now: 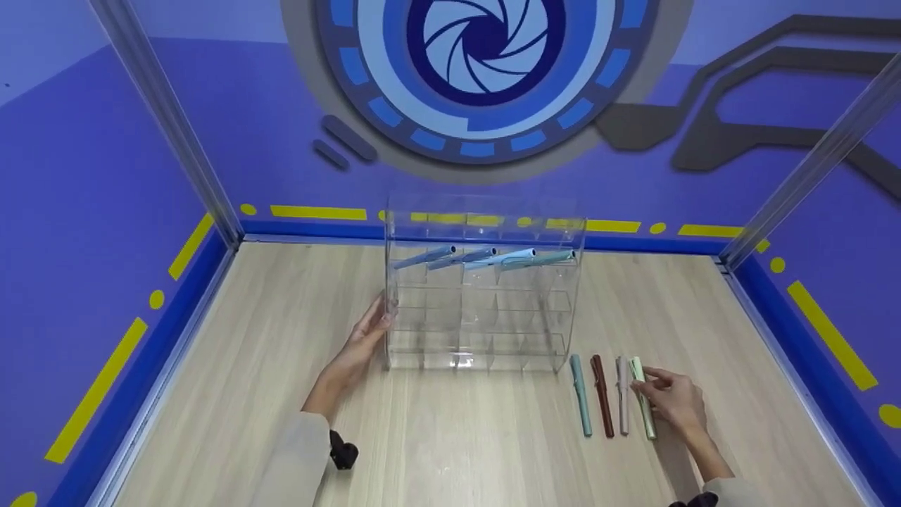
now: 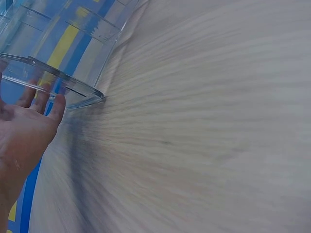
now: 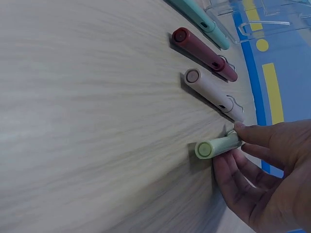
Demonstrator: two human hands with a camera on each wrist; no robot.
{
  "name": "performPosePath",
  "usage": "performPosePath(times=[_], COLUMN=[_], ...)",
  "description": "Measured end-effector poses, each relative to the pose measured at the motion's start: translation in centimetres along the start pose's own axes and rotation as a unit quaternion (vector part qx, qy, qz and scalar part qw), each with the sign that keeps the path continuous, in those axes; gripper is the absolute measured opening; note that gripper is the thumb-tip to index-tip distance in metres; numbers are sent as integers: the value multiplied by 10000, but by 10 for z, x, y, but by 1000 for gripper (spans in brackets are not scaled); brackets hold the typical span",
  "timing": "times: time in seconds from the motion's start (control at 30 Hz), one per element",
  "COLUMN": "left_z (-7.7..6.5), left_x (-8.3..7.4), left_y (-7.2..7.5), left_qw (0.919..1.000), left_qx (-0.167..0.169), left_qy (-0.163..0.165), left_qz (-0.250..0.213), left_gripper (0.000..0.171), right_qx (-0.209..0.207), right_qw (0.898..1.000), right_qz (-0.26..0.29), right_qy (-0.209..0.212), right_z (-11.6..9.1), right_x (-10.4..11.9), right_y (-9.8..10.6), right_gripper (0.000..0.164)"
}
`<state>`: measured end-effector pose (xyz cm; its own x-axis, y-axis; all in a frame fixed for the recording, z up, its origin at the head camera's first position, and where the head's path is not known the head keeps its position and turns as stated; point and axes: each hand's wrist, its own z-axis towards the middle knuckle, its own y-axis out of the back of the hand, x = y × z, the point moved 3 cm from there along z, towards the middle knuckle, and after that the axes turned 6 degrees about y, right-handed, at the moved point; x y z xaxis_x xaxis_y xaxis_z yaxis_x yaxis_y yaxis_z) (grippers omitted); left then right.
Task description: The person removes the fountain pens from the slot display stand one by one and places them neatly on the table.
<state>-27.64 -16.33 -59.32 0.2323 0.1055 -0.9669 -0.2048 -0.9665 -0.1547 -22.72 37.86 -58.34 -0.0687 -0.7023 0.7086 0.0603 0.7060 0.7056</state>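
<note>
A clear acrylic pen rack (image 1: 479, 310) stands on the table with blue and green pens (image 1: 500, 259) lying in an upper tier. Against its left side rests my left hand (image 1: 362, 334), its fingers (image 2: 41, 99) fairly straight along the clear side panel. At the right, my right hand (image 1: 676, 401) pinches a light green pen (image 3: 216, 146) between thumb and fingers. This pen is last in a row on the table, beside a pale pink pen (image 1: 623, 394), a dark red pen (image 1: 602, 396) and a teal pen (image 1: 581, 394).
The wooden tabletop (image 1: 450, 443) is bounded by a blue back wall (image 1: 281, 141) and side walls, with metal posts (image 1: 176, 127) at the corners. The rack stands close to the back wall, left of the pen row.
</note>
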Motion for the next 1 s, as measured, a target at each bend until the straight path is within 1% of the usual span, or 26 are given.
performPosePath(times=[0.17, 0.37, 0.43, 0.73, 0.83, 0.93, 1.0], left_z=[-1, 2, 2, 4, 3, 0, -2], left_x=[2, 2, 2, 1, 1, 2, 3], left_y=[0, 0, -1, -4, -2, 0, 1], left_qw=[9999, 10000, 9999, 9998, 9998, 9998, 9996], left_qx=[41, 5, -11, 40, -15, -129, -196], left_qy=[96, 68, 109, 27, 43, 122, 183], left_qz=[2, 12, 31, 189, 167, 91, 54], left_gripper=[72, 71, 71, 70, 70, 71, 71], right_qx=[83, 23, -2, -475, -407, -193, -18], right_qw=[9999, 9999, 9998, 9972, 9961, 9921, 9874], right_qz=[50, 85, 127, 243, 501, 982, 1350], right_qy=[-137, -105, -137, -523, -609, -756, -827], right_z=[-2, -6, -8, -13, -11, -7, -4], right_x=[-5, -6, -6, -8, -3, 7, 14], right_y=[-2, 0, 2, 11, 12, 12, 13], right_gripper=[49, 48, 46, 38, 39, 42, 46])
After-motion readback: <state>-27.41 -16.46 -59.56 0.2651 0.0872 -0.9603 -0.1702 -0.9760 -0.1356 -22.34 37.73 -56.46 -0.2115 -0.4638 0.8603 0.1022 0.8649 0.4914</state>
